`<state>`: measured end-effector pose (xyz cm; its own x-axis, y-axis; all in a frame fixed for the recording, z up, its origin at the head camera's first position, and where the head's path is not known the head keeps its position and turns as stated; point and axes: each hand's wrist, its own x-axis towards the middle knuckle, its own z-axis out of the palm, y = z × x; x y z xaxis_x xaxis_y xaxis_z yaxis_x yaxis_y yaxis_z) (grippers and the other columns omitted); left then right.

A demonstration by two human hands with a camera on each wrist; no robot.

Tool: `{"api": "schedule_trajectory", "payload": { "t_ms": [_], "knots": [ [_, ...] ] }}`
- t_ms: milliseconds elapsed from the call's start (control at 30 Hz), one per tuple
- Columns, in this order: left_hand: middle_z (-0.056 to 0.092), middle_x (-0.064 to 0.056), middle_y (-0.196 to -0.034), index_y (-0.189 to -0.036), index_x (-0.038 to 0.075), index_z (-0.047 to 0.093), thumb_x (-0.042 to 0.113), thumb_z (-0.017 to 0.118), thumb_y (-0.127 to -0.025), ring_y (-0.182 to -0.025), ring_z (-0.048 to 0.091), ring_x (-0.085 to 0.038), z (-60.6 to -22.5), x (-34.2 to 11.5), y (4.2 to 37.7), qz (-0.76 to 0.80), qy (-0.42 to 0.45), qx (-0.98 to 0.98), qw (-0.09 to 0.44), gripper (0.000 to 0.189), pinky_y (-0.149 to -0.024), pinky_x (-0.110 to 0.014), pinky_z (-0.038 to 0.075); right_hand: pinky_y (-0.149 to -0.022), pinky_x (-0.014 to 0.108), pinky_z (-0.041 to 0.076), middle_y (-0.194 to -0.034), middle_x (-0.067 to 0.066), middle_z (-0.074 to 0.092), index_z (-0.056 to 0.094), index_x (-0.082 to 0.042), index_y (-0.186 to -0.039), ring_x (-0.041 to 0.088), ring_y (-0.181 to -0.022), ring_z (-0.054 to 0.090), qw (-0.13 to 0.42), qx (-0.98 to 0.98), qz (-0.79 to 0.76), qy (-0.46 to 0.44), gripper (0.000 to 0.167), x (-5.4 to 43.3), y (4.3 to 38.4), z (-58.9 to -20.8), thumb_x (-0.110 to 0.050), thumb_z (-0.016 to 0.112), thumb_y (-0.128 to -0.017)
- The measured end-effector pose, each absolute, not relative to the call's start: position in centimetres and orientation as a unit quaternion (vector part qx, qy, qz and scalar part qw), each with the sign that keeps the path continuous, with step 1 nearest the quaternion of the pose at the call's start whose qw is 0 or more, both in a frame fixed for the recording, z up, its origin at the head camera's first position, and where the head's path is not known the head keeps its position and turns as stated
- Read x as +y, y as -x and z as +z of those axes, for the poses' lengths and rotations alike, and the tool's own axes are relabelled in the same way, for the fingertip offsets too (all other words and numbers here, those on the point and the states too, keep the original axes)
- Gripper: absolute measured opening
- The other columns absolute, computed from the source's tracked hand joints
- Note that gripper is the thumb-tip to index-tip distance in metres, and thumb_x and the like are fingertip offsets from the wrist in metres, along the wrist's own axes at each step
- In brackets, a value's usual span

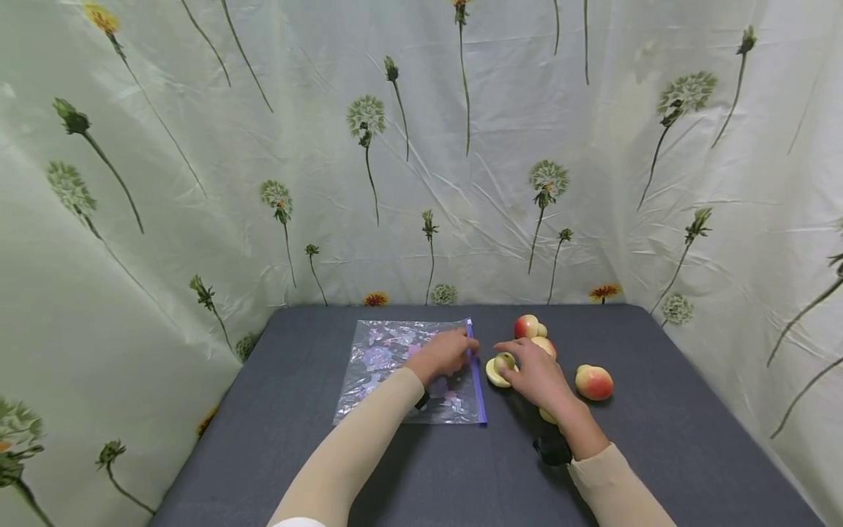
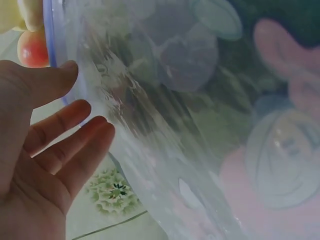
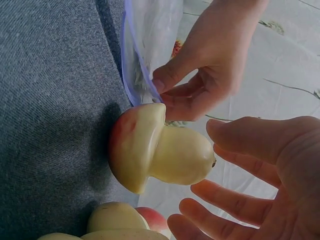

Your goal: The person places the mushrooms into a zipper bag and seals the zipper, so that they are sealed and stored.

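Note:
A clear plastic zip bag (image 1: 369,388) with purple and pink prints lies flat on the dark table, its purple zip edge (image 1: 481,402) on the right. My left hand (image 1: 444,353) pinches that edge between thumb and fingers; in the right wrist view the bag's mouth stands slightly parted there. Beside the edge, a mushroom-shaped piece (image 3: 182,155) with a red-and-yellow cap and pale stem rests cap down, stem up. Around its stem my right hand (image 3: 290,175) hovers, fingers spread and apparently apart from it.
More red-and-yellow mushroom-shaped pieces lie to the right: one at the back (image 1: 527,326), one farther right (image 1: 594,383), others partly hidden behind my right hand. A flower-printed curtain (image 1: 421,183) hangs behind and beside the dark table (image 1: 276,454).

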<state>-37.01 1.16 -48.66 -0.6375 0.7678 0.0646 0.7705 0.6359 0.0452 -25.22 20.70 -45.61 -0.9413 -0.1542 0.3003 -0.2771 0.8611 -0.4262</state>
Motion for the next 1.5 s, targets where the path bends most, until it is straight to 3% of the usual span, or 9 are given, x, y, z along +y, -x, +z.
{"api": "schedule_trajectory", "payload": {
  "t_ms": [267, 600, 1000, 1233, 1500],
  "knots": [
    [0.063, 0.003, -0.095, -0.102, 0.019, 0.073, 0.01, 0.065, -0.096, -0.083, 0.062, -0.014, -47.9, 0.6, 37.1, -0.023, 0.452, -0.89, 0.049, 0.013, -0.075, -0.028, 0.051, -0.075, 0.054, 0.052, -0.119, 0.01, 0.065, 0.071, -0.014, -0.124, 0.031, -0.107, 0.063, 0.148, -0.955, 0.229, -0.118, 0.035, 20.6, 25.2, -45.4, -0.017, 0.075, -0.089],
    [0.069, 0.006, -0.095, -0.096, 0.021, 0.072, 0.012, 0.069, -0.094, -0.084, 0.065, -0.011, -47.3, -0.4, 37.5, -0.035, 0.458, -0.885, 0.073, 0.009, -0.075, -0.027, 0.052, -0.079, 0.053, 0.052, -0.119, 0.008, 0.066, 0.072, -0.014, -0.123, 0.03, -0.107, 0.063, 0.172, -0.951, 0.224, -0.126, 0.035, 20.3, 25.1, -45.3, -0.017, 0.076, -0.088],
    [0.067, 0.008, -0.088, -0.092, 0.018, 0.072, 0.009, 0.07, -0.094, -0.081, 0.062, -0.01, -45.7, -2.3, 37.3, -0.096, 0.446, -0.883, 0.11, 0.009, -0.075, -0.028, 0.051, -0.081, 0.046, 0.052, -0.111, 0.007, 0.068, 0.075, -0.01, -0.114, 0.025, -0.102, 0.065, 0.234, -0.922, 0.26, -0.169, 0.032, 19.5, 24.9, -44.7, -0.008, 0.076, -0.082],
    [0.067, 0.007, -0.09, -0.094, 0.019, 0.072, 0.012, 0.072, -0.093, -0.082, 0.063, -0.011, -45.2, -2.8, 36.9, -0.114, 0.438, -0.882, 0.129, 0.007, -0.075, -0.029, 0.051, -0.072, 0.042, 0.056, -0.104, 0.007, 0.069, 0.076, -0.008, -0.109, 0.026, -0.086, 0.069, 0.243, -0.909, 0.288, -0.178, 0.031, 18.4, 24.8, -45.0, -0.006, 0.081, -0.079],
    [0.07, 0.006, -0.093, -0.097, 0.018, 0.072, 0.013, 0.07, -0.095, -0.085, 0.064, -0.011, -43.9, -3.1, 35.9, -0.147, 0.426, -0.886, 0.111, 0.006, -0.078, -0.03, 0.052, -0.063, 0.033, 0.055, -0.097, 0.004, 0.073, 0.077, -0.01, -0.108, 0.012, -0.069, 0.067, 0.225, -0.91, 0.304, -0.169, 0.026, 17.3, 24.5, -45.3, -0.006, 0.08, -0.082]
  ]
}}
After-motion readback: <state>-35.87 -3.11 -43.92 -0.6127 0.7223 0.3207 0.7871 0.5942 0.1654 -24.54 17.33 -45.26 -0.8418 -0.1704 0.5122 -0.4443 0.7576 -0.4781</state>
